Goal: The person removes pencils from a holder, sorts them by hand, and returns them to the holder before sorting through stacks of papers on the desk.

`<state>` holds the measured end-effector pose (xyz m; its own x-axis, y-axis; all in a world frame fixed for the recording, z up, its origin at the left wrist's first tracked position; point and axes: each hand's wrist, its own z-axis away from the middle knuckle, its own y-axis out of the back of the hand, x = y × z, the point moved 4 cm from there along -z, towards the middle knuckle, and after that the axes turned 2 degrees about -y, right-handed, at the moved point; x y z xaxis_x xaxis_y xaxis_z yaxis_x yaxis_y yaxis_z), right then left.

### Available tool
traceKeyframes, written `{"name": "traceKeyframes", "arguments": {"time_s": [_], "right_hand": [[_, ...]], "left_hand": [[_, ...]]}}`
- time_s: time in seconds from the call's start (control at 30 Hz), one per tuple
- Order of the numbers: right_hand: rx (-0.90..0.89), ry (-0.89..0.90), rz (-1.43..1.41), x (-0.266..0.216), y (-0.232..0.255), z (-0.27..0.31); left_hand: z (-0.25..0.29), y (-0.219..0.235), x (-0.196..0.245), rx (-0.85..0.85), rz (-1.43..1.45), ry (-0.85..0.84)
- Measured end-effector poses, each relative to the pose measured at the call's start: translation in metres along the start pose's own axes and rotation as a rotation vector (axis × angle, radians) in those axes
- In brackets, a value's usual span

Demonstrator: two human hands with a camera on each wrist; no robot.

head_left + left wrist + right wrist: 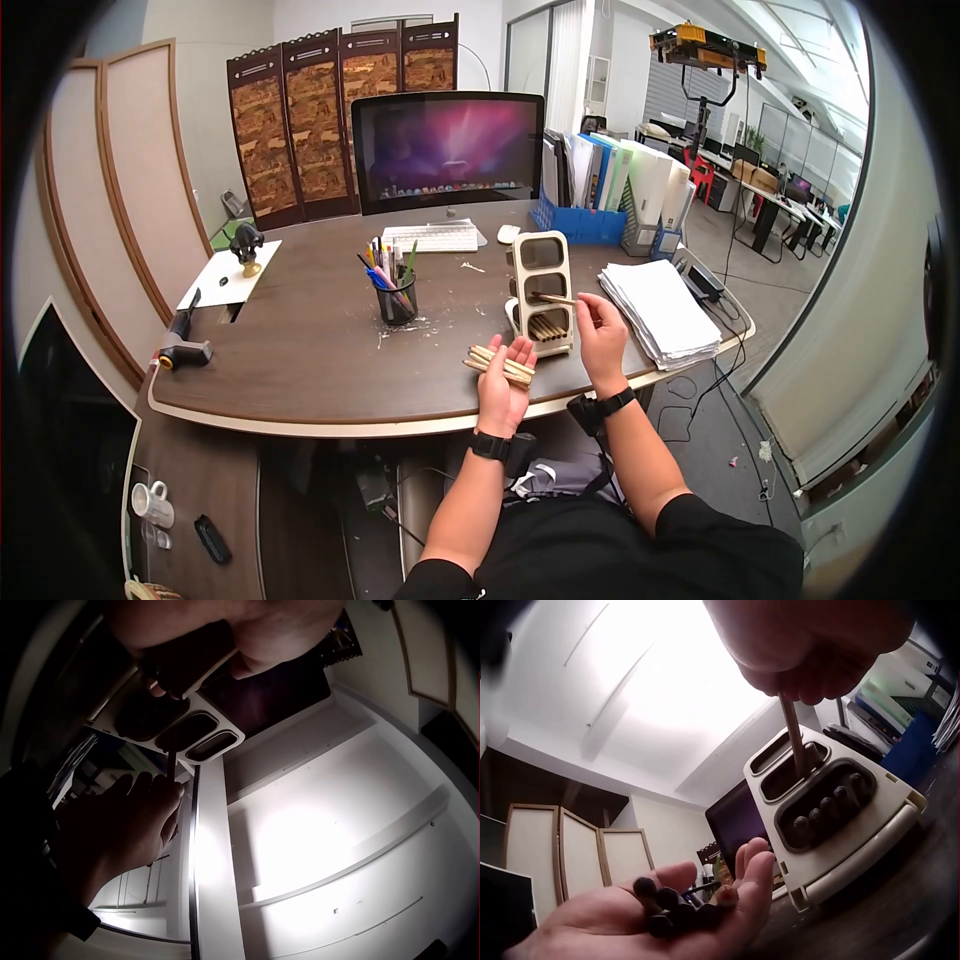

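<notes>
My left hand (505, 400) is palm up over the desk's front edge. Several pale wooden sticks (515, 372) lie across its palm, with the thumb over them; their dark round ends show in the right wrist view. Between thumb and fingers, my right hand (603, 345) pinches another wooden stick (556, 298). That stick points into the middle compartment of an upright beige holder (545, 274) with three openings. In the holder's lowest compartment lie several sticks (825, 808) side by side. The left wrist view is dark, and the sticks in the left palm are hardly visible there.
A black mesh pen cup (398, 305) stands left of the holder, with white scraps around it. Right of my right hand is a paper stack (660, 315). Behind are a monitor (450, 150), a keyboard (432, 236), a mouse (508, 234) and a blue file box (580, 222).
</notes>
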<state>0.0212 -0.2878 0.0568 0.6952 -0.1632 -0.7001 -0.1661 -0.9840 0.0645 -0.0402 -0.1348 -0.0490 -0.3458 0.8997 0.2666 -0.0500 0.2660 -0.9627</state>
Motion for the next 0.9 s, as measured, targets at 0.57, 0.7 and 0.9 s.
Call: {"name": "traceKeyframes", "arguments": {"time_s": [0.57,0.7,0.9], "right_hand": [[-0.618,-0.195,0.023,-0.014,-0.01,0.078],[-0.495,-0.26,-0.092,-0.002,-0.009,0.079],[-0.175,-0.228,-0.152,0.005,0.016,0.051]], "left_hand": [[0.003,-0.005,0.001,-0.024,-0.022,0.03],[0.0,-0.003,-0.001,-0.021,0.015,0.04],[0.001,-0.001,-0.001,-0.024,0.019,0.039]]}}
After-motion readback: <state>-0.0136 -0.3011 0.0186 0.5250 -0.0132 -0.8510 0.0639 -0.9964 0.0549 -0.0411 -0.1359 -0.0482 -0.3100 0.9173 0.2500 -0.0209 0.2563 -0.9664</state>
